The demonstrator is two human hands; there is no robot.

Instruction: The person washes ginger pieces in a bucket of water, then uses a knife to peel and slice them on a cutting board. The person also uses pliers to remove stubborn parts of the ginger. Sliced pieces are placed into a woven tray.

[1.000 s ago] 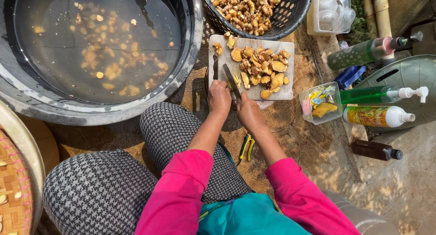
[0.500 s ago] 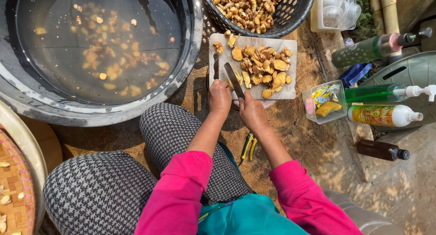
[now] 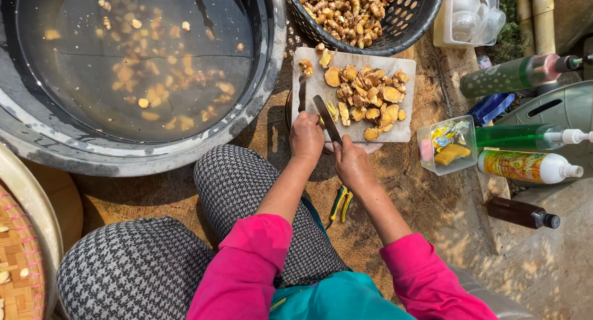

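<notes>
**Slicing root pieces on the cutting board**

To my far left sits the large metal basin [image 3: 272,79] of water, with cut pieces floating in it. Sliced pieces would go there, so I judge it best to keep the board's near-left corner uncluttered.

My left hand [image 3: 307,136] rests closed at the near edge of the white cutting board [image 3: 309,73], fingers curled over a small yellowish piece. Recommended: keep the fingertips tucked back from the blade.

The knife [image 3: 327,117] lies angled across the board between my hands, tip toward the far left. My right hand [image 3: 353,164] is clamped on its handle, just beside the left hand.

The pile of root pieces [image 3: 369,97] sits on the board's right half, close to the blade. Draw one piece at a time; a crowded edge risks slips.

Beyond the board stands the dark basket [image 3: 407,33] of uncut roots.
</notes>
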